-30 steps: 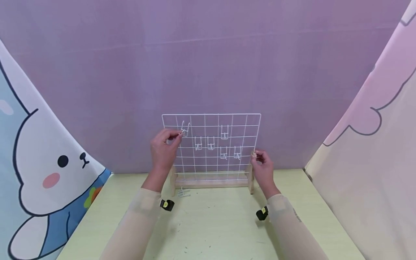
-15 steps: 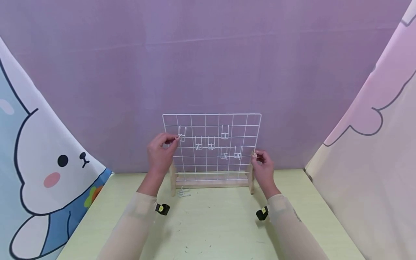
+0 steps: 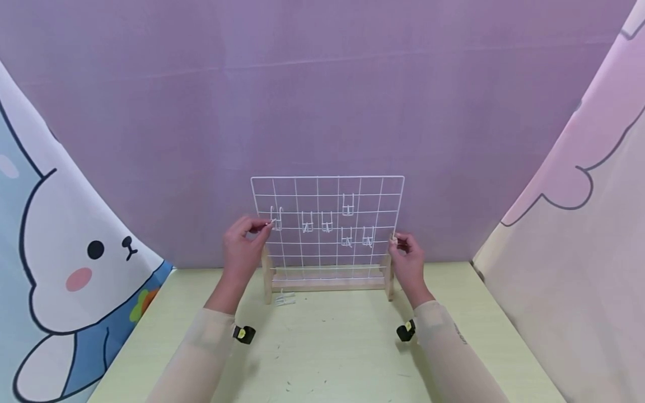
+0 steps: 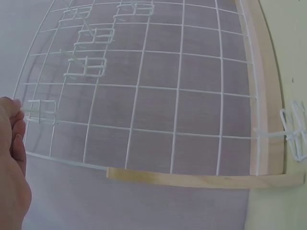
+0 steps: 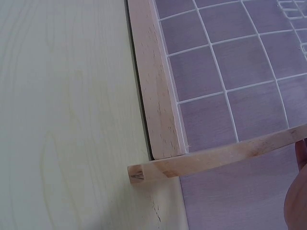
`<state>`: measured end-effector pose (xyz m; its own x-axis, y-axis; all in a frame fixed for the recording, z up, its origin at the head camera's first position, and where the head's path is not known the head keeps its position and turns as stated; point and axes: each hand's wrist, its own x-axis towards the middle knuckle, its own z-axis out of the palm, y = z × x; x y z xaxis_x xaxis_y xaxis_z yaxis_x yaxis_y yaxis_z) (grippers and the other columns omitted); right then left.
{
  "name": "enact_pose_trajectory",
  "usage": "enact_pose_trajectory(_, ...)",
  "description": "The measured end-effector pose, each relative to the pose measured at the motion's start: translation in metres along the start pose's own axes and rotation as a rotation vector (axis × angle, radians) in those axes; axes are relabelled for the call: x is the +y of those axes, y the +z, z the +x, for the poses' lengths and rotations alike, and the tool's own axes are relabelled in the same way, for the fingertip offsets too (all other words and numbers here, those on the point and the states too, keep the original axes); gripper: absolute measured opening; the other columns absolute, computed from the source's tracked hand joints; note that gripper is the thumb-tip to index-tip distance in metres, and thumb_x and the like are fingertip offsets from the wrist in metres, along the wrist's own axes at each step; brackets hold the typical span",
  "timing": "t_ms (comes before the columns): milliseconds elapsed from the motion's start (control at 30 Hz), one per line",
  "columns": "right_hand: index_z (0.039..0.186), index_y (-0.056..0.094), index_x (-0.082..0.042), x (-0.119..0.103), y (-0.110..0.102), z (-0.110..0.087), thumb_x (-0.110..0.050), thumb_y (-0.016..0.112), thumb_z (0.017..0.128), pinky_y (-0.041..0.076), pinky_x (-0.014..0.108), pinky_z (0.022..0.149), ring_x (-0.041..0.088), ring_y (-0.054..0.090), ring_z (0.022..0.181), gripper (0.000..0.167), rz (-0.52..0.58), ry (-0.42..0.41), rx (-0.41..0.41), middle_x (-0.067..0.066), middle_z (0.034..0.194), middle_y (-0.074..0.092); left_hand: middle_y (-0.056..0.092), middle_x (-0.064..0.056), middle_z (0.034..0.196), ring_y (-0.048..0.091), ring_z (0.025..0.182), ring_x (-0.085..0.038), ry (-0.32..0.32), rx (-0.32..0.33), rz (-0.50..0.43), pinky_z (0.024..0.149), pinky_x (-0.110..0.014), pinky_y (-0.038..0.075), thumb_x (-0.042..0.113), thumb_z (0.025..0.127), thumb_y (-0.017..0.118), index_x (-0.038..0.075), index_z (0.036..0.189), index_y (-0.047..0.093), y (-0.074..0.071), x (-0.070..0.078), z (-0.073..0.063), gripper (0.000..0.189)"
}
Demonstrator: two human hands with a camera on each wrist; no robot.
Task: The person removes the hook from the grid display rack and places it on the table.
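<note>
A white wire grid panel (image 3: 328, 249) stands upright in a wooden stand (image 3: 327, 285). At its left side my left hand (image 3: 239, 249) pinches a white wire hook (image 3: 277, 226) by its prong, between thumb and fingertips. In the left wrist view this hook (image 4: 43, 113) lies close against the grid's wires. My right hand (image 3: 409, 266) holds the top of the stand's right wooden post (image 3: 388, 277), thumb in front. Only the edge of that hand (image 5: 296, 199) shows in the right wrist view. Several other white hooks (image 3: 347, 208) hang on the grid, across its middle and right.
More loose white hooks (image 3: 285, 300) lie on the pale wooden table (image 3: 327, 347), in front of the stand's left foot. Small dark specks are scattered over the tabletop. Behind hangs a purple cloth (image 3: 322, 101), with a cartoon-print cloth (image 3: 75, 240) at the left.
My left hand has moved down and to the left with the hook, from the grid's upper left part to a lower row. The right hand has stayed at the post.
</note>
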<state>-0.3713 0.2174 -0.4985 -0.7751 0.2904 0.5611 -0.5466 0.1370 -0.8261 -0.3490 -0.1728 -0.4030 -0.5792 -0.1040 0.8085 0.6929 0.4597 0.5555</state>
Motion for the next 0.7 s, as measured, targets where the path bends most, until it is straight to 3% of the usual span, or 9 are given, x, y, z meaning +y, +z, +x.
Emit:
enact_pose_trajectory(233, 0.118, 0.064, 0.016, 0.001, 0.001, 0.001, 0.013, 0.067, 0.100, 0.056, 0.013, 0.082, 0.013, 0.062, 0.098, 0.018, -0.005, -0.003, 0.006, 0.034, 0.115, 0.067, 0.078, -0.007, 0.095, 0.067, 0.089, -0.019, -0.039, -0.040, 0.037, 0.080, -0.025, 0.056, 0.000, 0.094, 0.088, 0.005, 0.100, 0.084, -0.004, -0.001, -0.008, 0.008)
enact_pose_trajectory(433, 0.118, 0.064, 0.017, 0.003, 0.001, 0.000, 0.012, 0.067, 0.100, 0.056, 0.012, 0.082, 0.014, 0.062, 0.098, 0.019, -0.008, -0.022, 0.007, 0.036, 0.116, 0.067, 0.079, -0.005, 0.094, 0.067, 0.088, -0.019, -0.044, -0.056, 0.031, 0.079, -0.021, 0.055, 0.000, 0.094, 0.088, 0.006, 0.100, 0.084, -0.004, -0.006, -0.017, 0.009)
enact_pose_trajectory(567, 0.118, 0.065, 0.016, 0.003, 0.001, 0.000, 0.013, 0.066, 0.100, 0.056, 0.012, 0.081, 0.016, 0.062, 0.098, 0.019, -0.012, -0.021, 0.011, 0.034, 0.115, 0.067, 0.078, -0.004, 0.095, 0.068, 0.087, -0.018, -0.040, -0.073, 0.038, 0.078, -0.028, 0.059, 0.000, 0.094, 0.087, 0.007, 0.099, 0.084, -0.003, -0.009, -0.022, 0.009)
enact_pose_trajectory(700, 0.118, 0.065, 0.016, 0.003, 0.001, 0.000, 0.011, 0.067, 0.100, 0.056, 0.013, 0.081, 0.016, 0.062, 0.098, 0.019, -0.011, -0.020, 0.009, 0.034, 0.115, 0.067, 0.078, -0.002, 0.095, 0.068, 0.088, -0.017, -0.055, -0.099, 0.042, 0.079, -0.026, 0.059, 0.002, 0.095, 0.087, 0.007, 0.099, 0.083, -0.002, -0.010, -0.026, 0.008)
